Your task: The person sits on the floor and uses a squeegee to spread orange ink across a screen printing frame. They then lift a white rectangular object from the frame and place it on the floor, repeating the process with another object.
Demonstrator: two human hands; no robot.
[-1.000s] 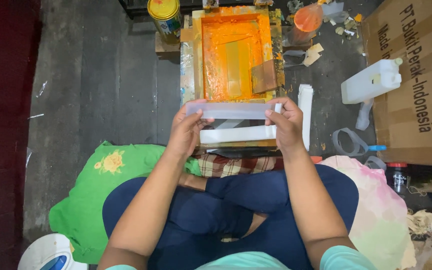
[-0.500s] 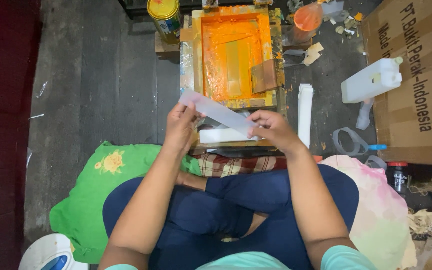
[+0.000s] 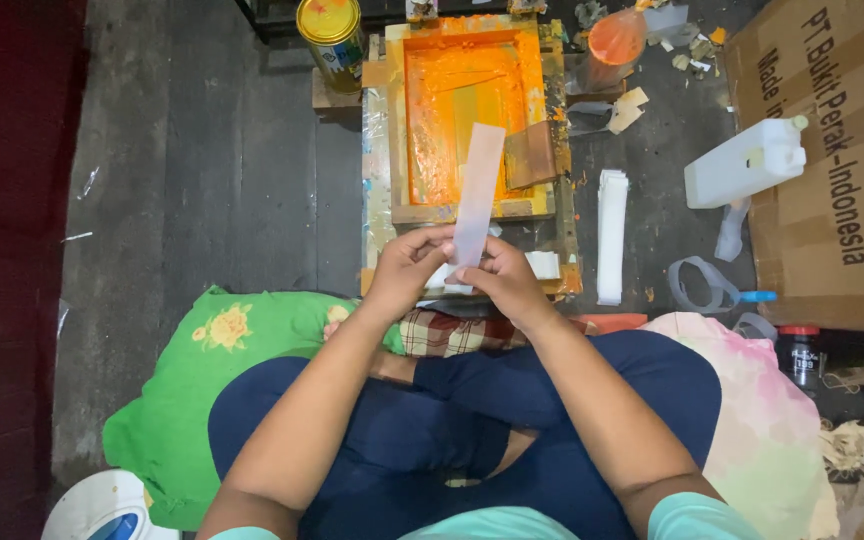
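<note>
Your fingers were curled nearly closed, both sets pinching the lower end of a long white strip [image 3: 476, 190]. Your left hand [image 3: 407, 270] gripped its near edge from the left; your right hand [image 3: 504, 280] gripped it from the right, thumbs close together. The strip stood almost lengthwise away from you, its far end lying over the orange-inked screen frame [image 3: 467, 110]. Half a second earlier it slanted across between your hands; a second earlier it lay crosswise. A stack of white strips [image 3: 612, 235] lay right of the frame, a yellow paint can [image 3: 332, 35] beyond its left corner.
</note>
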